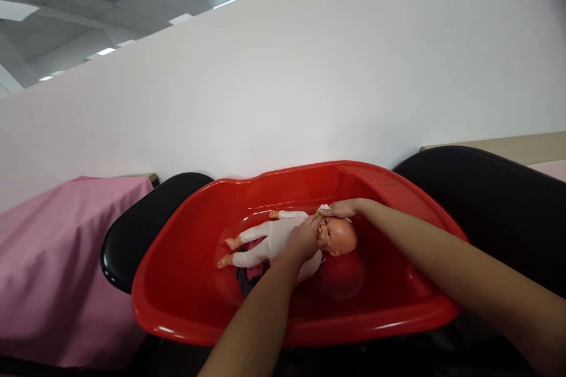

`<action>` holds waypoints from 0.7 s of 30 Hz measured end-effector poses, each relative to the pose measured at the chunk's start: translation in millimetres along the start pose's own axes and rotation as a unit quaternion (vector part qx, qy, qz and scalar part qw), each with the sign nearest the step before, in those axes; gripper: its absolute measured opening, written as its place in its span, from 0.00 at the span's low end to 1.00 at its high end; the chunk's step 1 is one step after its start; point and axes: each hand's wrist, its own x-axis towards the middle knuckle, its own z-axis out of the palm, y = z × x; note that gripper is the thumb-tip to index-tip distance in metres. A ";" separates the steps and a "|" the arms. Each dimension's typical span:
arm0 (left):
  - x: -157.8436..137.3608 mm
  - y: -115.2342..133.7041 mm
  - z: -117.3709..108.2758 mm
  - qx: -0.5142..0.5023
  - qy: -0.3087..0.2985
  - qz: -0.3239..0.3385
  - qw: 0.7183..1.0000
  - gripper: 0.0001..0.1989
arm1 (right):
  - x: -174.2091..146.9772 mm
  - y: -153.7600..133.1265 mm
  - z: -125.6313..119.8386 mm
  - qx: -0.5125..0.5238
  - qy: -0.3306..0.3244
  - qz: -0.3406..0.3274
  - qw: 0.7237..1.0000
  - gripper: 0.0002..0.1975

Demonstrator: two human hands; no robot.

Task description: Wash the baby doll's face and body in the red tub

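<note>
The baby doll (283,240) lies on its back in the red tub (186,283). The left hand (305,240) rests on its chest and chin, fingers curled. Just above, the right hand (342,208) pinches a small white cloth (324,208) beside the doll's head.

So I've got the tub (186,300) right in front of me, sitting on top of a table (495,212) that sticks out past it on both sides. The doll (274,238) lies inside the tub on its back, head to my right, feet to my left. My left hand (304,240) rests on its chin and chest, my right hand (342,208) is just behind the head, pinching a small cloth (324,208). A draped table (57,259) stands off to my left, and a wall (309,82) runs behind everything.
</note>
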 end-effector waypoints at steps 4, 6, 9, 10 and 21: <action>-0.9 0.0 0.9 -0.011 0.006 -0.002 1.000 0.35 | -0.3 -4.9 2.7 0.025 -0.028 -0.049 0.998 0.43; -0.8 -0.3 1.6 -0.006 0.009 0.003 1.000 0.35 | 2.0 -5.3 4.8 0.006 -0.026 -0.045 0.999 0.45; -0.1 -1.1 2.6 0.003 0.011 0.008 1.000 0.36 | 8.7 -2.2 6.0 -0.055 -0.008 -0.019 0.998 0.48; 0.1 -1.5 2.9 0.005 0.008 0.007 1.000 0.35 | 11.2 -0.5 5.7 -0.070 -0.005 -0.011 0.997 0.48; 0.1 -2.4 2.9 0.024 0.001 0.011 1.000 0.33 | 13.3 15.1 2.6 0.009 0.038 0.075 0.996 0.44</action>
